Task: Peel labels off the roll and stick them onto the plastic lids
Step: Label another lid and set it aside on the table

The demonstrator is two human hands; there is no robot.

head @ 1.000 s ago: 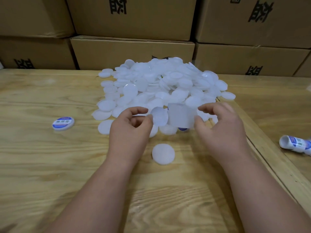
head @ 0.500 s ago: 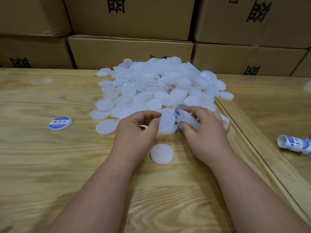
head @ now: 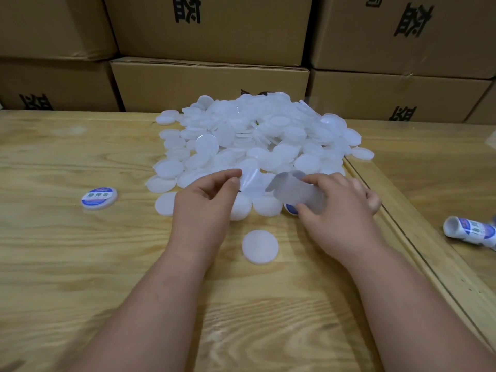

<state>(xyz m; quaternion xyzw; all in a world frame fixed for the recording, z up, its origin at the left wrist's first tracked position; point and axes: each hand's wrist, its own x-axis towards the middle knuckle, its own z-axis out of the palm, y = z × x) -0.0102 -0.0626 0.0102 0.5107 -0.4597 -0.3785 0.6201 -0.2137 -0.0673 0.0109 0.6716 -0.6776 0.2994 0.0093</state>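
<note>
Lighting is even, diffuse and moderately bright, apparently from overhead; no lamp is visible. Shadows are soft and faint. The lids at 12 o'clock are near overexposure, with small specular highlights and little edge detail inside the pile. The table shows a faint sheen at 10 o'clock. Wide-angle distortion tilts the boxes and bends edges at 3 o'clock. Motion blur softens the right hand; the roll smears at 3 o'clock.
</note>
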